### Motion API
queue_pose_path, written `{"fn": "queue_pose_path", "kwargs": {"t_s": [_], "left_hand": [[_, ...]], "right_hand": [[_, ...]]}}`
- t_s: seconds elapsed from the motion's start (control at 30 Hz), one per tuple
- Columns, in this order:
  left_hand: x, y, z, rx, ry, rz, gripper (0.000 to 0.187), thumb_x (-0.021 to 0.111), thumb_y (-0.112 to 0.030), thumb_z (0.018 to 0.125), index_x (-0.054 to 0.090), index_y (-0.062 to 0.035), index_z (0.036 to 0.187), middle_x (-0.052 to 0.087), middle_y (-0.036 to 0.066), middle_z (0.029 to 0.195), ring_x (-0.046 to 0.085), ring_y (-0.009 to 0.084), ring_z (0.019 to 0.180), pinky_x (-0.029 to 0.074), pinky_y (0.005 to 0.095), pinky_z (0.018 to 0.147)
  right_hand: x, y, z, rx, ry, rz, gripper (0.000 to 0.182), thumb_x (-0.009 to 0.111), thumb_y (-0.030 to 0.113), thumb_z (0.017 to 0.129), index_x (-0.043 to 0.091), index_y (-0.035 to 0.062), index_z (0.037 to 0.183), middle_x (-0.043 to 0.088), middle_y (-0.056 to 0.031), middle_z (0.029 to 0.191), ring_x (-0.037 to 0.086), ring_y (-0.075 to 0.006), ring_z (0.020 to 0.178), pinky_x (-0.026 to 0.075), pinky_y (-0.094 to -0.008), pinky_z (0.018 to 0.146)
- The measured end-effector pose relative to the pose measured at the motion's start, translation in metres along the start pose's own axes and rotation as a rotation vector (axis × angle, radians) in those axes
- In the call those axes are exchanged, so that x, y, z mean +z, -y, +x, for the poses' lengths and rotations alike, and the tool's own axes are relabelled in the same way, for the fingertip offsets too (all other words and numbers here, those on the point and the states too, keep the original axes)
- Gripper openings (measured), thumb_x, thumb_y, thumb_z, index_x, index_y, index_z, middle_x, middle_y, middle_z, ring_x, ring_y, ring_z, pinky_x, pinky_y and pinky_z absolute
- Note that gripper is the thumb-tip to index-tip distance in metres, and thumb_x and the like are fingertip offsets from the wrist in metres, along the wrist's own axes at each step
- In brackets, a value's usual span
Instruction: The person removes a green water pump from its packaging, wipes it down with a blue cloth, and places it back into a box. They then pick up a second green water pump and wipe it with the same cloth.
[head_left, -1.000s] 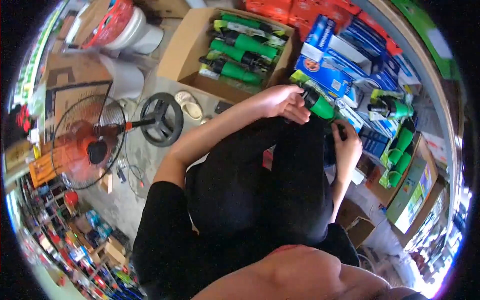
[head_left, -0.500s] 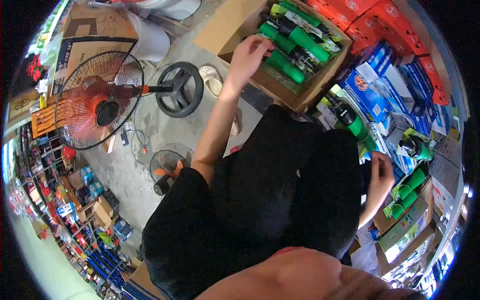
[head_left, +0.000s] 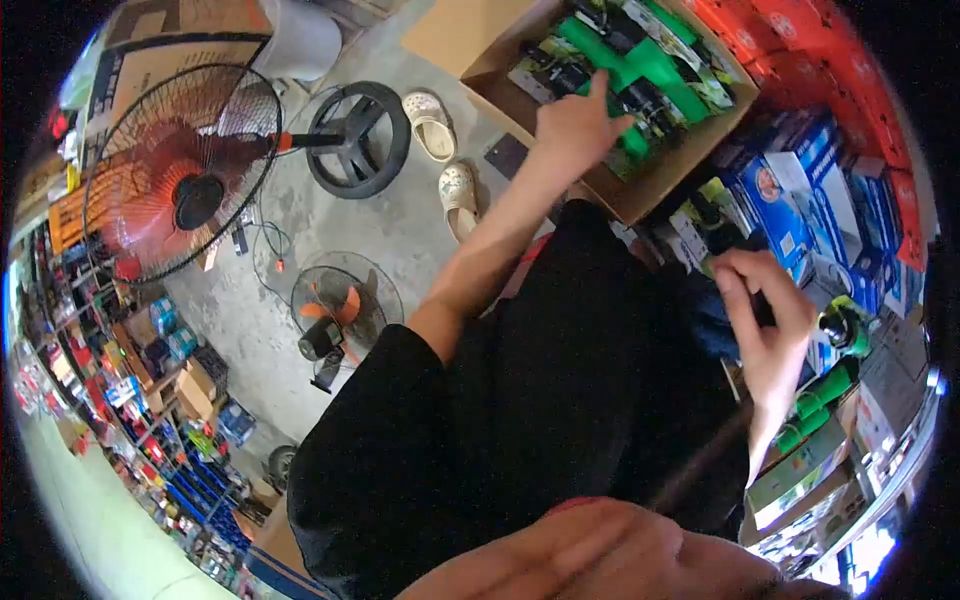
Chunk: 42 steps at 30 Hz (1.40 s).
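My left hand (head_left: 580,127) reaches over the near side of a cardboard box (head_left: 685,180), index finger stretched out and the others partly folded. Its fingertips are at the green-and-black packaged items (head_left: 655,70) lying in rows in that box; I cannot tell if it touches one. Beside my right knee, my right hand (head_left: 768,315) is raised with loosely bent fingers, a gap between thumb and fingers, and nothing visible in it. Another packaged item (head_left: 715,210), mostly dark from here, lies just beyond it, partly hidden by my leg.
Blue boxes (head_left: 780,195) and stacked red boxes (head_left: 800,50) line the right side. More green items (head_left: 815,400) lie lower right. On the floor to the left are a standing fan (head_left: 200,200), a small fan (head_left: 335,310) and pale clogs (head_left: 430,125). Crowded shelves (head_left: 150,430) fill the far left.
My left hand has moved right, from the box's left edge to over the items, and its index finger has straightened. My right hand has come up from beside my thigh. The view has shifted slightly.
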<state>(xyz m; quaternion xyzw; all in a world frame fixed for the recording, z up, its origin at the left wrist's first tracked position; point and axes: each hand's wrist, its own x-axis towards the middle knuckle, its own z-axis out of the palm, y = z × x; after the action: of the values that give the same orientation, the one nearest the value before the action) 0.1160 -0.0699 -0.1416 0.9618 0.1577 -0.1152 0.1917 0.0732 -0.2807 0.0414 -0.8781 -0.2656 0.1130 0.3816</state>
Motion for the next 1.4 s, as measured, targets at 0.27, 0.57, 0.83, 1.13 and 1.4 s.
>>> {"fn": "queue_pose_path", "kwargs": {"t_s": [0.27,0.57,0.83,1.13,1.4], "left_hand": [[0.007,0.007,0.005,0.1,-0.055,-0.127,0.059,0.047,-0.066,0.082,0.061,-0.0194,0.117,0.068,0.014,0.083,0.067,0.0333,0.08,0.053,0.0461,0.068],[0.026,0.014,0.007,0.277,0.038,-0.12,0.058,0.052,-0.063,0.081,0.066,-0.0123,0.105,0.068,0.016,0.09,0.065,0.0343,0.088,0.052,0.0457,0.074],[-0.016,0.01,-0.005,0.186,0.158,-0.235,0.063,0.049,-0.066,0.082,0.066,-0.0107,0.107,0.066,0.02,0.095,0.062,0.0372,0.093,0.049,0.044,0.081],[-0.139,-0.028,-0.034,-0.336,0.753,-0.585,0.045,0.064,-0.018,0.084,0.048,-0.0041,0.124,0.057,0.014,0.112,0.058,0.0232,0.101,0.047,0.0361,0.084],[-0.015,0.014,-0.04,0.689,0.078,-1.101,0.051,0.065,-0.016,0.073,0.054,-0.0107,0.122,0.057,0.012,0.119,0.052,0.0262,0.115,0.04,0.0356,0.096]], "right_hand": [[0.011,-0.011,-0.009,0.068,-0.015,0.122,0.007,0.063,-0.003,0.08,0.065,-0.0029,0.086,0.066,-0.0093,0.08,0.058,-0.0151,0.068,0.044,-0.0255,0.065],[0.009,-0.017,-0.013,0.139,0.025,0.132,0.006,0.064,-0.004,0.08,0.063,-0.0035,0.085,0.065,-0.0107,0.078,0.059,-0.0169,0.067,0.045,-0.0265,0.064],[0.017,-0.024,0.014,-0.003,0.051,0.075,0.007,0.066,-0.003,0.079,0.063,-0.0026,0.086,0.063,-0.0096,0.078,0.057,-0.0174,0.065,0.044,-0.0274,0.062],[0.019,-0.021,0.017,0.081,-0.22,0.191,0.038,0.065,-0.001,0.081,0.055,0.0009,0.118,0.047,0.0028,0.084,0.04,-0.0061,0.076,0.029,-0.0173,0.071],[0.021,-0.005,0.044,0.082,-0.505,0.375,0.029,0.054,0.005,0.087,0.059,-0.0009,0.114,0.058,-0.0108,0.112,0.059,-0.0138,0.093,0.043,-0.023,0.072]]}}
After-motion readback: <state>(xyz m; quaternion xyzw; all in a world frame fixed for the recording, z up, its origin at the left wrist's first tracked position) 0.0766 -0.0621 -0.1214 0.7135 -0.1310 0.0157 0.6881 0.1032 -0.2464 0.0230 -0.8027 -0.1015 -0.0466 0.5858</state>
